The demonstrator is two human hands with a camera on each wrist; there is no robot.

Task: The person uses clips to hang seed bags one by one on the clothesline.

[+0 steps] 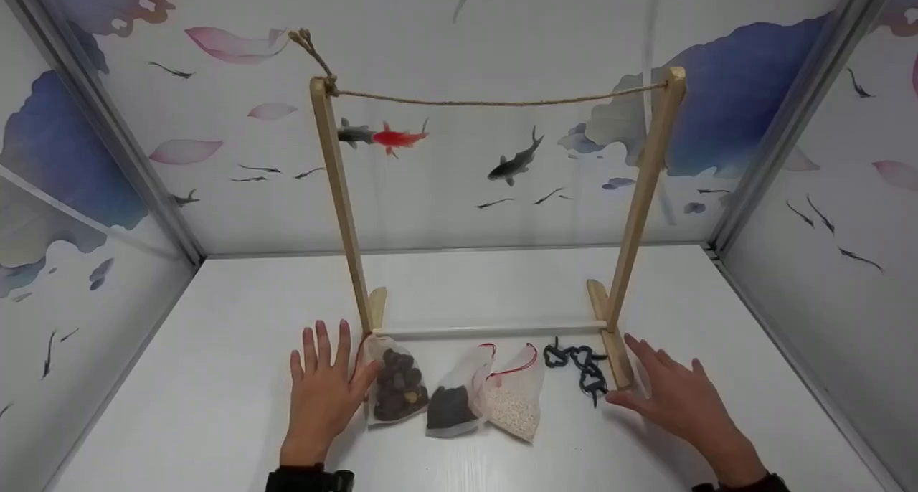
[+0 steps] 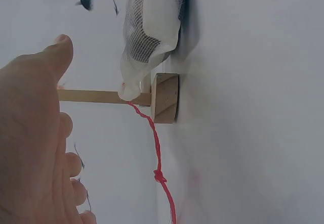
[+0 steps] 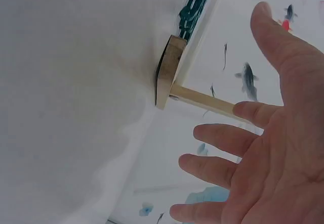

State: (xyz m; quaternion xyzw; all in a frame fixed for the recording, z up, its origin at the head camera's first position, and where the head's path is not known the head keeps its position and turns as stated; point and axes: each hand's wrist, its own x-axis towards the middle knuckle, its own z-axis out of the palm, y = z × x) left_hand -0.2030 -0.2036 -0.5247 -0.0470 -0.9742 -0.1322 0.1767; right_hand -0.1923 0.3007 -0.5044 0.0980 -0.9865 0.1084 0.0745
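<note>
A wooden frame with a left post [image 1: 343,212], a right post [image 1: 645,205] and a sagging twine [image 1: 495,103] stands on the table. Before its white bottom rod [image 1: 495,330] lie a mesh bag of dark brown pieces [image 1: 399,388], a bag with black contents [image 1: 452,406], a bag of pale grains [image 1: 513,406] and dark clips [image 1: 589,370]. My left hand [image 1: 326,391], fingers spread, is beside the brown bag; whether the thumb touches it I cannot tell. My right hand [image 1: 678,399] is held out by the frame's right foot [image 1: 618,359], holding nothing.
The white table [image 1: 215,377] is enclosed by printed panels with fish and petals, and grey metal posts [image 1: 115,133] stand at the corners. A knotted twine end [image 1: 308,44] sticks up at the left post's top. A red cord [image 2: 158,153] hangs from a mesh bag.
</note>
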